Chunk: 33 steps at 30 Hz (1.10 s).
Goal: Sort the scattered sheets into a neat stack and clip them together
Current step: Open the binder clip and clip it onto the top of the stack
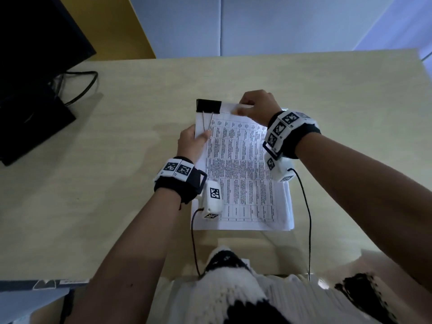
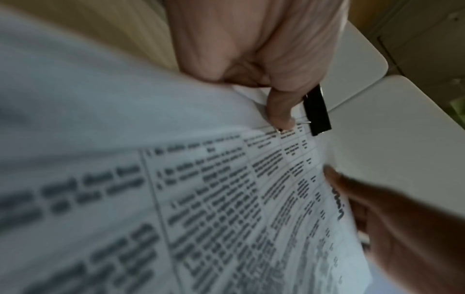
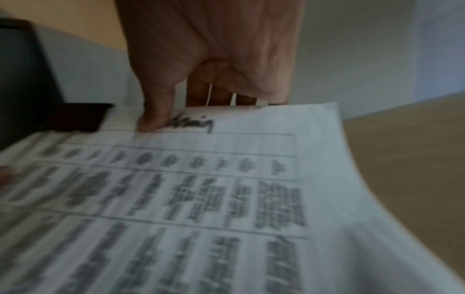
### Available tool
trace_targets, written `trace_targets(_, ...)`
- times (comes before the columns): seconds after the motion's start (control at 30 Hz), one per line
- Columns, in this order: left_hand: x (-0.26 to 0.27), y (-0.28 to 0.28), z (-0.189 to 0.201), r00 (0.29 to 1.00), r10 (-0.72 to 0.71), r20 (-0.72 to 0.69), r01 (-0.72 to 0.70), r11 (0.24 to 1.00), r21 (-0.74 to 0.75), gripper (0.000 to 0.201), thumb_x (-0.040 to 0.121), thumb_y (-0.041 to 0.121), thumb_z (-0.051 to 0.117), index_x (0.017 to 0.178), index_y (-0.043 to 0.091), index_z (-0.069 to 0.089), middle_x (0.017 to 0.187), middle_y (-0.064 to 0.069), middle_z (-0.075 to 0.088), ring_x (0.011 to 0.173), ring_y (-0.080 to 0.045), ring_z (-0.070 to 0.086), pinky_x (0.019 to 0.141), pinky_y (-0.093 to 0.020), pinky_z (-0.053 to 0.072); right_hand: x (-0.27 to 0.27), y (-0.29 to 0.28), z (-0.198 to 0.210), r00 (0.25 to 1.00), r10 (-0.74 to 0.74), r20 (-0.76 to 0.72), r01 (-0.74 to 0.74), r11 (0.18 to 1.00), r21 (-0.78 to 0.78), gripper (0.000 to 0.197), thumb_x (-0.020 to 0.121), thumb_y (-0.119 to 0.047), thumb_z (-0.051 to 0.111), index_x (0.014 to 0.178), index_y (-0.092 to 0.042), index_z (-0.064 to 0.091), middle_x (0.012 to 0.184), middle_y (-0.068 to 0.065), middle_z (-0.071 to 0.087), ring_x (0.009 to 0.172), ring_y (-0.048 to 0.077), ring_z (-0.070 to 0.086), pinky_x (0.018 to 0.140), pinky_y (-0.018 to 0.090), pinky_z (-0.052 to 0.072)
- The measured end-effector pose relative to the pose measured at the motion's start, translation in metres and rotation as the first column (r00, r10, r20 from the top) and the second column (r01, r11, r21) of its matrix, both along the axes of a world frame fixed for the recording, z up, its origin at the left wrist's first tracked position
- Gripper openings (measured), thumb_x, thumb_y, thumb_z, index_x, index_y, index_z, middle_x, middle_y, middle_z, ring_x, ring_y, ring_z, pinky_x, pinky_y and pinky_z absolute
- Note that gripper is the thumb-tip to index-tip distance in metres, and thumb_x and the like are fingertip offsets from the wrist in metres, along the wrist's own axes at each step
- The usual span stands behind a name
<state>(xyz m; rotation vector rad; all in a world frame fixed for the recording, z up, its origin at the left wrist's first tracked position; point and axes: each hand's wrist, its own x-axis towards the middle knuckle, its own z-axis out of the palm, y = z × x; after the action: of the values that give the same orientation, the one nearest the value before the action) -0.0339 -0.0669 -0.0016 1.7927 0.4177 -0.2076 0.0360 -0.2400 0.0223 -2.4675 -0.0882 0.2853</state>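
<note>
A stack of printed sheets (image 1: 240,174) with a table of text lies on the beige desk (image 1: 117,160), in front of me. A black binder clip (image 1: 208,106) bites the stack's top left corner, its wire handles folded down onto the page. My left hand (image 1: 194,142) pinches the stack's left edge, thumb (image 2: 279,111) on top just below the clip (image 2: 316,111). My right hand (image 1: 254,107) pinches the top edge, thumb (image 3: 156,117) on the page beside a handwritten word, fingers behind the sheets (image 3: 226,199). The lower sheets fan out slightly at the bottom right.
A black monitor (image 1: 35,43) with its stand and cables (image 1: 81,87) occupies the desk's far left. Thin black wires (image 1: 308,218) run from my wrist cameras down to my lap. A pale wall stands behind the desk.
</note>
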Motion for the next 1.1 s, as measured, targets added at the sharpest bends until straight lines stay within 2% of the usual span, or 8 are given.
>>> trace_targets(0.1, 0.002, 0.001, -0.001, 1.000, 0.024, -0.007, -0.024, 0.999, 0.026, 0.030, 0.094, 0.014, 0.051, 0.119, 0.000, 0.058, 0.112, -0.015, 0.063, 0.098, -0.021, 0.055, 0.089, -0.027, 0.042, -0.005, -0.025, -0.006, 0.987, -0.136, -0.081, 0.132, 0.990, -0.057, 0.044, 0.073, -0.056, 0.064, 0.085, -0.013, 0.061, 0.076, 0.000, 0.055, 0.083, 0.020, 0.051, 0.093, 0.041, 0.040)
trace_targets(0.23, 0.004, 0.000, -0.003, 0.999, 0.036, -0.015, -0.036, 0.999, -0.008, 0.031, 0.095, 0.013, 0.048, 0.122, -0.002, 0.055, 0.106, -0.010, 0.059, 0.096, -0.018, 0.052, 0.085, -0.026, 0.038, -0.026, -0.048, -0.025, 0.931, -0.322, -0.173, 0.348, 0.924, 0.155, 0.055, 0.077, -0.040, 0.068, 0.113, -0.004, 0.048, 0.102, 0.006, 0.054, 0.093, 0.021, 0.052, 0.080, 0.033, 0.043)
trace_targets(0.33, 0.005, -0.002, -0.004, 1.000, 0.020, -0.016, -0.020, 0.999, -0.025, 0.030, 0.095, 0.011, 0.048, 0.120, -0.002, 0.057, 0.101, -0.007, 0.057, 0.094, -0.019, 0.052, 0.084, -0.027, 0.039, -0.048, -0.050, -0.036, 0.826, -0.412, -0.385, 0.559, 0.686, 0.466, 0.058, 0.082, -0.019, 0.064, 0.128, -0.010, 0.031, 0.124, 0.019, 0.049, 0.110, 0.032, 0.054, 0.099, 0.045, 0.044)
trace_targets(0.4, 0.004, 0.001, -0.006, 0.999, 0.039, -0.024, -0.040, 0.999, -0.035, 0.028, 0.095, 0.012, 0.048, 0.118, -0.001, 0.059, 0.100, -0.007, 0.058, 0.093, -0.019, 0.053, 0.084, -0.027, 0.040, -0.063, -0.046, -0.038, 0.775, -0.413, -0.477, 0.627, 0.597, 0.501, 0.055, 0.088, -0.015, 0.056, 0.133, -0.011, 0.024, 0.127, 0.020, 0.048, 0.109, 0.032, 0.055, 0.098, 0.047, 0.046)
trace_targets(0.67, 0.008, 0.030, -0.014, 0.969, 0.235, -0.073, -0.231, 0.971, 0.060, 0.015, 0.094, 0.016, 0.048, 0.097, 0.007, 0.060, 0.085, -0.008, 0.054, 0.086, -0.021, 0.049, 0.077, -0.024, 0.035, -0.125, -0.011, -0.047, 0.870, -0.301, -0.391, 0.447, 0.816, 0.367, 0.022, 0.095, -0.018, 0.043, 0.113, -0.006, 0.039, 0.101, 0.015, 0.055, 0.088, 0.028, 0.056, 0.066, 0.035, 0.049)
trace_targets(0.73, 0.002, 0.037, -0.013, 0.963, 0.219, -0.156, -0.207, 0.974, 0.090, 0.027, 0.094, 0.022, 0.049, 0.115, 0.006, 0.058, 0.104, -0.017, 0.058, 0.106, -0.030, 0.055, 0.086, -0.029, 0.039, -0.123, -0.002, -0.044, 0.899, -0.298, -0.320, 0.406, 0.842, 0.355, 0.012, 0.095, -0.013, 0.041, 0.106, -0.009, 0.039, 0.088, 0.011, 0.050, 0.079, 0.024, 0.052, 0.057, 0.028, 0.045)
trace_targets(0.83, -0.013, 0.053, -0.015, 0.945, 0.139, -0.297, -0.092, 0.982, 0.165, 0.063, 0.093, 0.031, 0.053, 0.142, -0.001, 0.029, 0.147, -0.015, 0.036, 0.136, -0.029, 0.036, 0.108, -0.035, 0.031, -0.118, 0.018, -0.039, 0.920, -0.290, -0.263, 0.373, 0.852, 0.367, 0.013, 0.095, -0.011, 0.041, 0.107, -0.008, 0.040, 0.092, 0.014, 0.050, 0.073, 0.023, 0.051, 0.056, 0.029, 0.046)
trace_targets(1.1, -0.033, 0.152, 0.004, 0.951, 0.178, -0.251, -0.086, 0.937, 0.339, 0.049, 0.094, 0.016, 0.047, 0.139, 0.002, 0.035, 0.143, -0.014, 0.043, 0.131, -0.031, 0.043, 0.108, -0.035, 0.034, -0.114, 0.117, -0.017, 0.932, -0.190, -0.308, 0.333, 0.782, 0.526, 0.009, 0.096, -0.013, 0.039, 0.101, -0.012, 0.032, 0.092, 0.011, 0.048, 0.067, 0.019, 0.051, 0.055, 0.032, 0.050)
